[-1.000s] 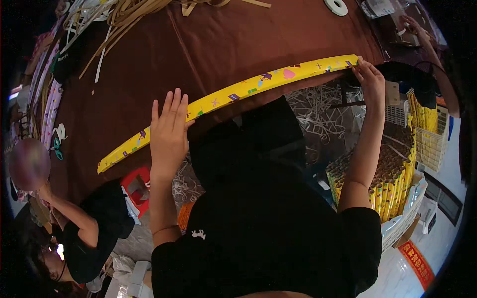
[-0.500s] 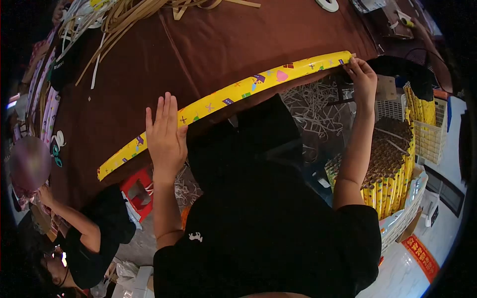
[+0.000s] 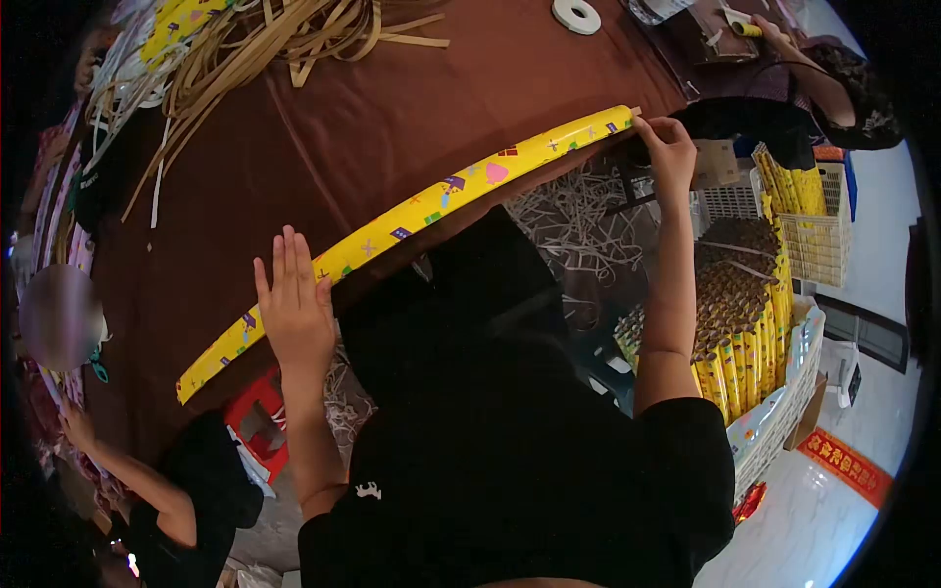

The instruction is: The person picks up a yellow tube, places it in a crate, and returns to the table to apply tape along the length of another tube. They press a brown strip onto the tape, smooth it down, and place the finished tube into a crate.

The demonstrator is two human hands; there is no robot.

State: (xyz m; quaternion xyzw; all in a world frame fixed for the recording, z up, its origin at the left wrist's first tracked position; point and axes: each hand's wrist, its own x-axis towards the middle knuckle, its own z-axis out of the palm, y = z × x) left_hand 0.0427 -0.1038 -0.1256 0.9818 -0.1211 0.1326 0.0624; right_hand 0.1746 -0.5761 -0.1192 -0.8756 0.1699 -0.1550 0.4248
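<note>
A long yellow paper tube (image 3: pixel 407 213) printed with small colourful pictures lies slantwise along the near edge of the brown-covered table (image 3: pixel 245 211). My left hand (image 3: pixel 294 309) rests flat across its left part, fingers stretched out and thumb apart. At the far right end, my right hand (image 3: pixel 671 152) pinches the tip between thumb and fingers. A small brown piece (image 3: pixel 636 112) pokes out of the tube there; the fingertips partly hide it.
Tan strips (image 3: pixel 235 73) are heaped at the back left, and a white tape roll (image 3: pixel 576 16) lies at the back. Crates on the right hold many yellow tubes (image 3: pixel 740 363). Shredded strips (image 3: pixel 578 220) litter the floor. One co-worker's arm (image 3: pixel 137 480) is at left, another's (image 3: pixel 809 73) at back right.
The whole view has shifted, so table, tube and hands appear further left. My left hand remains flat on the tube and my right hand keeps its pinch at the end.
</note>
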